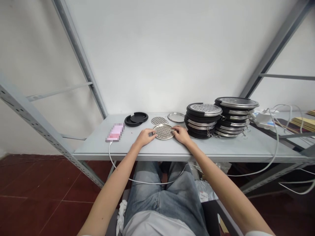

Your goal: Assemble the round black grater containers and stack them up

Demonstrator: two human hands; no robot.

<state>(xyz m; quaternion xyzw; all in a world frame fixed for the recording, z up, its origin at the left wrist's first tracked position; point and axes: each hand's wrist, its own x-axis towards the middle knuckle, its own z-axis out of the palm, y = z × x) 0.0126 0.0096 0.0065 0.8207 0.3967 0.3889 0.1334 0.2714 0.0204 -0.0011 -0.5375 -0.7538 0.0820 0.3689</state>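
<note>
A round metal disc with a perforated centre and a shiny rim [163, 131] lies near the front of the grey table. Its left edge is pinched by my left hand [145, 137], and my right hand [181, 133] grips the opposite edge. Just behind it rests a smaller perforated metal plate [158, 120]. A thin metal ring [176, 117] lies to the right of that plate. Back left, a black round holder [133, 124] has a flat black disc [139, 117] resting on it.
Two stacks of black-and-metal round pieces [203, 121] [233, 116] stand at the right, with small chains hanging. A phone [115, 132] lies at the left, its white cable [147, 183] looping across my lap. Metal shelf posts [76, 49] frame the table [103, 147].
</note>
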